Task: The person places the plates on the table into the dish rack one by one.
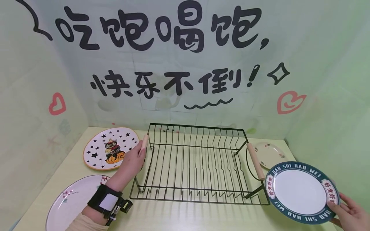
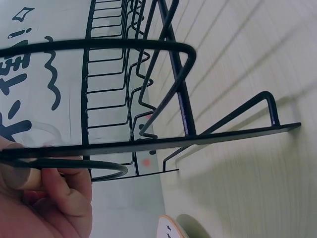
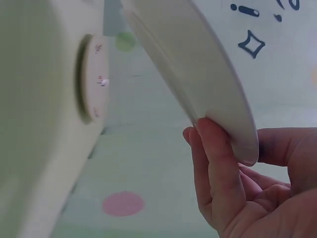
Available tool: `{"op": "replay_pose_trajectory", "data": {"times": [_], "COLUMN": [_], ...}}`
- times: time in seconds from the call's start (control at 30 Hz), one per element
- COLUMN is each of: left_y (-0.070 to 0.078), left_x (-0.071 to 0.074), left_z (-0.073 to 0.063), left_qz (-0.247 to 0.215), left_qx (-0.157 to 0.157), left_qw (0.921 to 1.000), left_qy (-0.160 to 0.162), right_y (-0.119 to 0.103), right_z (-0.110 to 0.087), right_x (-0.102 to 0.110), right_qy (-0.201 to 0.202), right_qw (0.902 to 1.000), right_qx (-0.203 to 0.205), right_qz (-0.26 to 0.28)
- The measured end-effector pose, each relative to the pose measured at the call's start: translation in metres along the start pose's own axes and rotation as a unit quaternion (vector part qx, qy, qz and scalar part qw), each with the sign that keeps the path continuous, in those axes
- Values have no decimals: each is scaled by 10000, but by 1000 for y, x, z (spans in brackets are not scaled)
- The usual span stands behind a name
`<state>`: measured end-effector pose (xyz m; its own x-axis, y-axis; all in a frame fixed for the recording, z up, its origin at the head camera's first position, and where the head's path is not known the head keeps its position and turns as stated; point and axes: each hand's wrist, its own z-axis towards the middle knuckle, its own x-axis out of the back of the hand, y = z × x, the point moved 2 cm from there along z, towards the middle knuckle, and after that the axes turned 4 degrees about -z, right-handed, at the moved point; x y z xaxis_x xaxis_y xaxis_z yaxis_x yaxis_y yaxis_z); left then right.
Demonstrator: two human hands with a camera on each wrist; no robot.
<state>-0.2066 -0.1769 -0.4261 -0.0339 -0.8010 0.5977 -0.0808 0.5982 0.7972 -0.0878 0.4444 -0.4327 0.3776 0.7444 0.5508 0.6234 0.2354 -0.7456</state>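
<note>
A black wire dish rack point(image 1: 199, 166) with wooden side handles stands in the middle of the table. My left hand point(image 1: 133, 162) grips its left wooden handle point(image 1: 145, 141); in the left wrist view the fingers point(image 2: 69, 193) curl round that handle. At the right, my right hand point(image 1: 351, 211) holds a white oval plate point(image 1: 300, 192) with a dark green lettered rim, thumb on top and fingers beneath. The plate is tilted, and its near left edge overlaps the rack's right front corner in the head view. Its plain white underside shows in the right wrist view.
Left of the rack lie an orange-rimmed plate point(image 1: 98, 144) with a cartoon animal and a large white plate point(image 1: 69, 202), partly behind my left forearm. A small cream plate point(image 1: 268, 154) lies behind the right handle point(image 1: 255, 162). A printed cloth point(image 1: 179, 61) hangs behind the table.
</note>
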Motion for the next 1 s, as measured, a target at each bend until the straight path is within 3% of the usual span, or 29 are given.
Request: {"op": "replay_pose_trajectory", "data": {"times": [0.3,0.47,0.73,0.9,1.0], "left_y": [-1,0,2,2,1], "left_x": [-1,0,2,2,1], "left_z": [0,-1,-3,-2,-2], "left_qz": [-20,-38,-54,-76,-89], "left_qx": [-2,-37,-12,-49,-12], "left_qw": [10000,10000,10000,10000,10000], "left_qy": [-5,22,41,35,39], "right_y": [-59,-92,-154,-182,-195], "right_z": [-22,-35,-70,-85,-88], "right_x": [3,3,-7,-22,-34], "right_qy": [695,790,1116,1081,978], "right_qw": [9920,9820,9409,9210,9015], "right_qx": [983,1628,2635,3170,3627], "right_qz": [-378,-533,-1809,-1989,-2148]}}
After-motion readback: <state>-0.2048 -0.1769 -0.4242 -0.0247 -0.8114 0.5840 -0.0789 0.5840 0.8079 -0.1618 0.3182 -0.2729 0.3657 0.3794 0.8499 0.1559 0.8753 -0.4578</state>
